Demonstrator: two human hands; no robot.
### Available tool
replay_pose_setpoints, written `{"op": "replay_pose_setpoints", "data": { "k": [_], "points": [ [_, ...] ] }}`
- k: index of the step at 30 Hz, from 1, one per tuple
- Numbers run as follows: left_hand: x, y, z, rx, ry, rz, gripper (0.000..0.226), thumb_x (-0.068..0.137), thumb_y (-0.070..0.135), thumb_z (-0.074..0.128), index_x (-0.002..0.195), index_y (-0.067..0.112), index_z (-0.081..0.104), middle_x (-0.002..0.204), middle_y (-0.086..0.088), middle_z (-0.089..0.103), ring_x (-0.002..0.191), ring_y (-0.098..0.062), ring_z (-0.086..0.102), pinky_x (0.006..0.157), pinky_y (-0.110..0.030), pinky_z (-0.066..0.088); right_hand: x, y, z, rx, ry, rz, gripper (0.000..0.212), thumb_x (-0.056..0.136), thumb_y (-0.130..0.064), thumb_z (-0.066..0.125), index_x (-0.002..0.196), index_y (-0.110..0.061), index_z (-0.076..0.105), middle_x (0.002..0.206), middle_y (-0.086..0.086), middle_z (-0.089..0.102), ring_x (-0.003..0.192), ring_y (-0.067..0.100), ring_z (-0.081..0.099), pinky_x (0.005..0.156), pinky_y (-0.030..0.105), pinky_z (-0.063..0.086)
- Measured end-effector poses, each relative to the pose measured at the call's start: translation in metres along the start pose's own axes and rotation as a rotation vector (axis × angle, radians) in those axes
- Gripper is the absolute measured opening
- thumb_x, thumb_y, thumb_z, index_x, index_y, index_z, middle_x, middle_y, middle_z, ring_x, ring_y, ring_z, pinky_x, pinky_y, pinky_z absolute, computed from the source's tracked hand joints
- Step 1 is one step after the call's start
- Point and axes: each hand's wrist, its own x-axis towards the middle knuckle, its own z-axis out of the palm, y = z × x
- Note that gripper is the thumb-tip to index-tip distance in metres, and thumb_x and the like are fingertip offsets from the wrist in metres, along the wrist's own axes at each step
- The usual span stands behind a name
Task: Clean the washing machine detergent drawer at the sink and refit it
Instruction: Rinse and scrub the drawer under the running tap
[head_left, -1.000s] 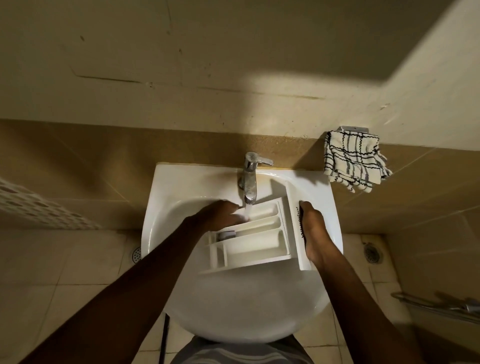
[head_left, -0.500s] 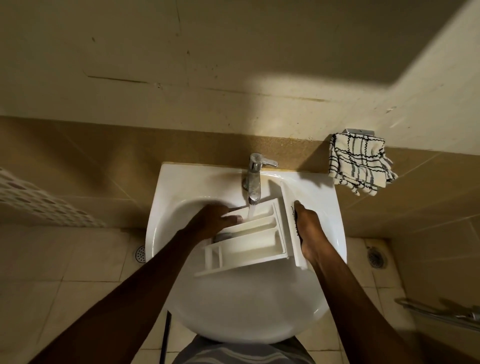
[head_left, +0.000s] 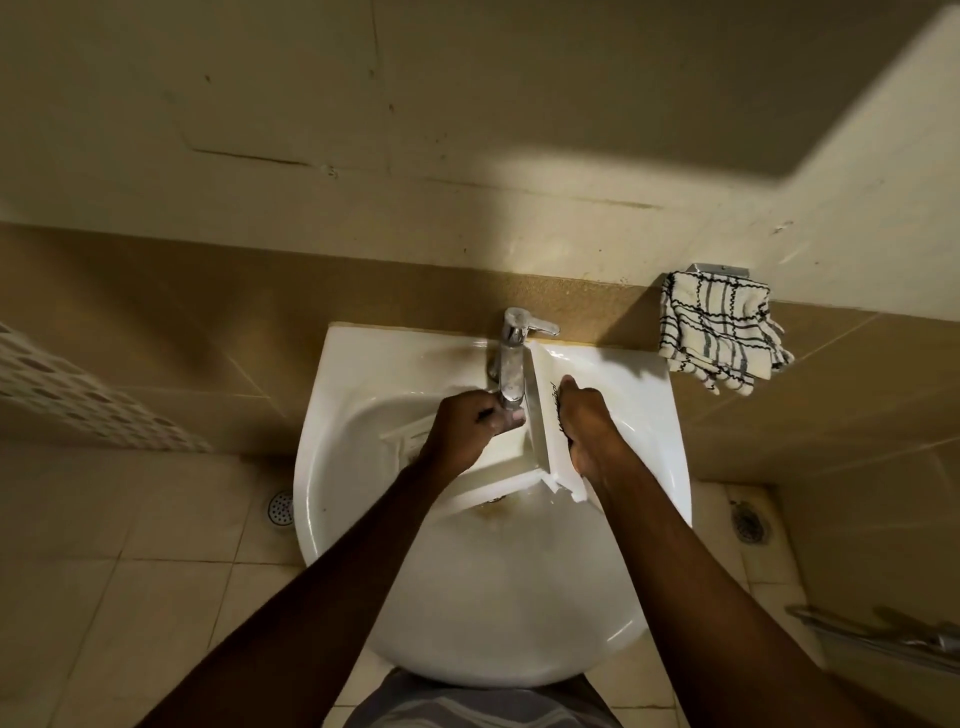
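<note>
Mid-wash, I'm judging. Right hand (head_left: 587, 431) is gripping the drawer (head_left: 514, 457) by its front panel, holding it between both hands over the sink (head_left: 322, 467), under the tap (head_left: 511, 364). Left hand (head_left: 465, 431) is curling inside the drawer, and I cannot tell what it is gripping. Finishing, drying and refitting are remaining.

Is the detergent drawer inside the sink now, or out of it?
Inside: the drawer is in the sink basin under the tap, right hand gripping its front panel.
</note>
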Motion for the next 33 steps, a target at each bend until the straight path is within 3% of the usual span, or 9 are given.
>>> {"op": "replay_pose_setpoints", "data": {
  "k": [3, 7, 11, 14, 16, 20, 24, 29, 33],
  "points": [
    [-0.001, -0.014, 0.001, 0.003, 0.006, 0.019, 0.028, 0.081, 0.022, 0.081, 0.058, 0.019, 0.065, 0.058, 0.012, 0.054, 0.06, 0.002, 0.046, 0.061, -0.022, 0.038, 0.001, 0.001, -0.001, -0.001, -0.007, 0.004, 0.033, 0.106, -0.033, 0.034, 0.104, -0.008, 0.055, 0.088, 0.01, 0.061, 0.071, 0.02, 0.057, 0.074, 0.034, 0.046],
    [-0.002, -0.042, -0.024, 0.256, -0.051, 0.157, 0.017, 0.071, 0.008, 0.087, 0.084, 0.002, 0.078, 0.079, -0.007, 0.075, 0.075, -0.006, 0.062, 0.064, -0.016, 0.044, 0.002, 0.004, -0.002, -0.024, 0.01, 0.018, 0.031, 0.106, -0.035, 0.035, 0.105, -0.01, 0.053, 0.082, 0.006, 0.057, 0.069, 0.019, 0.055, 0.072, 0.034, 0.045],
    [0.008, -0.026, -0.022, 0.389, -0.117, 0.157, 0.012, 0.071, 0.009, 0.082, 0.072, 0.002, 0.072, 0.065, -0.005, 0.066, 0.062, -0.021, 0.061, 0.059, -0.026, 0.04, 0.003, 0.004, 0.0, -0.046, 0.031, 0.001, 0.03, 0.106, -0.035, 0.035, 0.104, -0.01, 0.051, 0.087, 0.008, 0.058, 0.074, 0.021, 0.056, 0.077, 0.035, 0.045],
    [0.002, -0.006, 0.0, 0.128, 0.039, 0.02, 0.014, 0.076, 0.015, 0.084, 0.068, 0.009, 0.073, 0.055, 0.012, 0.059, 0.055, 0.005, 0.054, 0.059, -0.021, 0.04, 0.004, 0.003, 0.0, -0.07, 0.034, -0.009, 0.035, 0.105, -0.036, 0.034, 0.11, -0.008, 0.055, 0.102, 0.014, 0.062, 0.089, 0.028, 0.06, 0.08, 0.036, 0.047],
    [-0.006, -0.008, 0.007, 0.033, 0.074, 0.011, 0.009, 0.077, 0.013, 0.084, 0.077, 0.008, 0.077, 0.066, 0.01, 0.066, 0.064, 0.007, 0.057, 0.064, -0.015, 0.041, 0.005, 0.004, 0.0, -0.088, 0.033, -0.006, 0.037, 0.105, -0.037, 0.034, 0.111, -0.008, 0.056, 0.105, 0.015, 0.063, 0.093, 0.029, 0.061, 0.081, 0.036, 0.047],
    [0.004, -0.028, -0.022, 0.273, -0.1, 0.14, 0.019, 0.071, 0.004, 0.086, 0.087, -0.001, 0.077, 0.086, -0.012, 0.075, 0.082, -0.021, 0.07, 0.07, -0.024, 0.049, 0.006, 0.006, 0.0, -0.087, 0.045, 0.004, 0.034, 0.106, -0.037, 0.033, 0.109, -0.01, 0.054, 0.102, 0.012, 0.061, 0.091, 0.028, 0.059, 0.08, 0.036, 0.047],
    [0.012, -0.024, -0.028, 0.654, -0.282, 0.193, 0.012, 0.074, 0.005, 0.078, 0.076, 0.006, 0.066, 0.078, -0.008, 0.066, 0.078, -0.03, 0.062, 0.063, -0.027, 0.031, 0.005, 0.005, 0.001, -0.083, 0.052, -0.001, 0.029, 0.106, -0.036, 0.033, 0.103, -0.012, 0.05, 0.104, 0.012, 0.06, 0.092, 0.028, 0.058, 0.084, 0.039, 0.048],
    [0.005, 0.002, -0.002, 0.174, -0.036, 0.022, 0.041, 0.074, 0.017, 0.087, 0.053, 0.017, 0.051, 0.049, 0.003, 0.042, 0.047, 0.001, 0.042, 0.052, -0.015, 0.028, 0.005, 0.007, 0.002, -0.1, 0.072, -0.038, 0.033, 0.106, -0.035, 0.033, 0.099, -0.009, 0.052, 0.101, 0.015, 0.06, 0.092, 0.031, 0.059, 0.09, 0.043, 0.05],
    [-0.005, -0.016, -0.007, 0.164, 0.022, 0.051, 0.015, 0.071, 0.008, 0.087, 0.073, 0.002, 0.074, 0.062, -0.006, 0.063, 0.059, 0.004, 0.047, 0.059, -0.011, 0.036, 0.004, 0.006, 0.001, -0.102, 0.06, -0.024, 0.035, 0.105, -0.037, 0.033, 0.107, -0.009, 0.054, 0.103, 0.014, 0.06, 0.094, 0.03, 0.059, 0.09, 0.041, 0.049]
  ]
}}
